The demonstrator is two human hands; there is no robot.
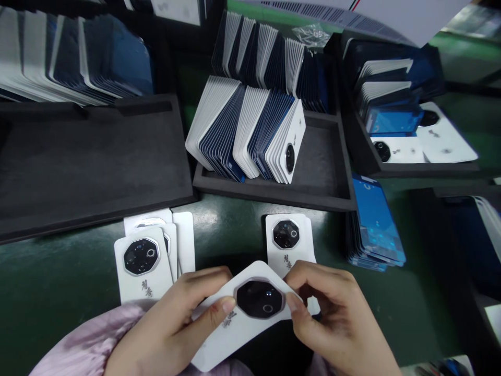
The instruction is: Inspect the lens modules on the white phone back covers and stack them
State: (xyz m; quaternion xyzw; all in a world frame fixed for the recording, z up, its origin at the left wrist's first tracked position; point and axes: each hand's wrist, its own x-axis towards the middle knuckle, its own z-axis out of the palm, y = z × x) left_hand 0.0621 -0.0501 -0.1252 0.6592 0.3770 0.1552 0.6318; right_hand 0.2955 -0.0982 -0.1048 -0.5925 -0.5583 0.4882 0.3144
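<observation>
While both thumbs press at the dark octagonal camera module (259, 298), the left hand (176, 324) and right hand (332, 318) pinch the white back cover (238, 329) between them, fingers curled shut under its edges, thumbs on top. L thumb sits at module's left rim, R thumb at its right rim. Cover is held tilted, low centre of view, just above the green bench (58, 282). Pink sleeve (78, 344) at L wrist.

Just beyond R hand: single cover (288, 243) flat on bench, camera side up, partly hidden by R fingers. Left of L hand: small pile of covers (144, 263), top one camera side up, approx. 3 visible, fanned.

Further out: black foam tray (324, 172) w/ rows of covers standing on edge (250, 130), white and dark blue alternating. Flat black foam slab (90, 156) to left. Right of tray: stack of blue-filmed parts (373, 224) on bench. Far right tray (426, 167) holds more covers, some lying flat.
</observation>
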